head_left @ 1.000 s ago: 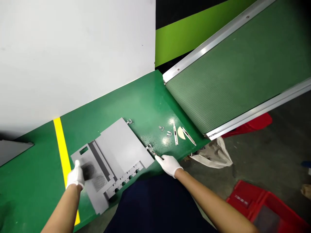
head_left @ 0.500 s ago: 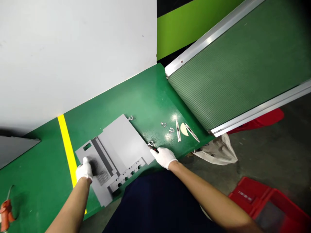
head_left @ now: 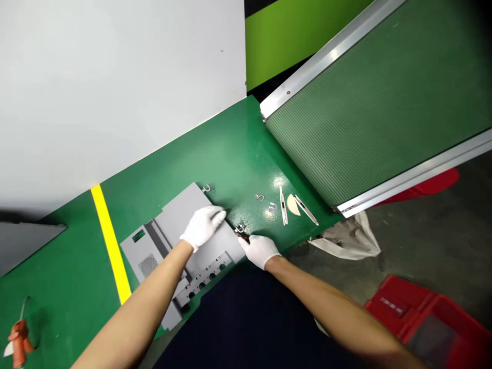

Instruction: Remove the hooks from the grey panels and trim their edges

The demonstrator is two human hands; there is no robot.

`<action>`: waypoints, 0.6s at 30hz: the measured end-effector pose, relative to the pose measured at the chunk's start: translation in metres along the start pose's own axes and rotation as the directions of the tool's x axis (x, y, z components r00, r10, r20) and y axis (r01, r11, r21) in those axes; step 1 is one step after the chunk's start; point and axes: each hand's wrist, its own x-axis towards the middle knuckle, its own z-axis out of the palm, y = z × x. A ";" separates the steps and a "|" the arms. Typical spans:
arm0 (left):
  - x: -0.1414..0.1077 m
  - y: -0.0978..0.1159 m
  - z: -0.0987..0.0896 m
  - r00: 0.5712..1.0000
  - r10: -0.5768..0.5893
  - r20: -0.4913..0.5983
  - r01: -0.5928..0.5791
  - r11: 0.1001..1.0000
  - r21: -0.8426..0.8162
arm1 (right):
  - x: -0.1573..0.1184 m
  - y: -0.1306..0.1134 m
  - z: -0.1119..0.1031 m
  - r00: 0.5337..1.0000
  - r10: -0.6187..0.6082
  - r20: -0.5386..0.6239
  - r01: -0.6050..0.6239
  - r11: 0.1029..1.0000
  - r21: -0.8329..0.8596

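Observation:
A grey sheet-metal panel (head_left: 180, 205) with slots, round holes and a perforated patch lies on the green table (head_left: 230, 138). My left hand (head_left: 203, 225), in a white glove, is over the panel near its right edge, fingers bent together; whatever they may hold is hidden. At the panel's lower right edge, my gloved right hand (head_left: 261, 250) is closed on a small tool (head_left: 244, 237) with red and black parts, mostly covered by the fingers. A metal hook (head_left: 240, 228) is beside that tool, and another hook (head_left: 206, 188) sits at the panel's upper corner.
Two loose hooks, slim pale tools (head_left: 283, 206) and a cream half-disc (head_left: 292, 205) lie right of the panel. A green conveyor (head_left: 369, 102) rises at the right. An orange air gun (head_left: 18, 341) lies lower left, a red bin (head_left: 400, 302) lower right.
My left hand has moved right and up, from the perforated patch to the panel's right edge. My right hand stays by the lower hook. The view has shifted slightly.

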 end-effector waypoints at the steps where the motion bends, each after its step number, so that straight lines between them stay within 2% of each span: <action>1: 0.019 0.015 0.009 0.983 0.078 0.168 -0.081 0.997 0.011 | 0.000 0.000 0.000 1.000 -0.003 -0.003 0.003 1.000 -0.007; 2: 0.035 0.026 0.017 0.935 0.092 0.343 -0.124 0.990 0.071 | 0.000 -0.001 -0.001 1.000 -0.006 -0.006 0.006 1.000 -0.011; 4: 0.060 0.035 0.034 0.804 -0.009 0.594 -0.163 0.958 0.236 | 0.001 -0.001 -0.002 1.000 -0.009 -0.008 0.009 1.000 -0.010; 5: 0.070 0.035 0.041 0.751 -0.071 0.657 -0.178 0.936 0.304 | 0.001 -0.001 -0.002 1.000 -0.011 -0.011 0.010 1.000 -0.006; 7: 0.084 0.031 0.052 0.695 -0.143 0.705 -0.184 0.912 0.367 | 0.002 0.000 -0.003 1.000 -0.011 -0.015 0.011 1.000 0.003; 13: 0.104 0.025 0.079 0.640 -0.247 0.728 -0.132 0.898 0.421 | 0.004 0.005 0.000 1.000 -0.026 0.013 0.026 0.999 0.029; 16: 0.098 0.024 0.079 0.656 -0.241 0.715 -0.119 0.903 0.414 | 0.004 0.007 0.001 1.000 -0.021 0.019 0.021 0.999 0.026; 18: 0.087 0.022 0.071 0.703 -0.139 0.698 -0.144 0.933 0.331 | 0.005 0.008 0.001 0.999 -0.022 0.036 0.020 0.999 0.032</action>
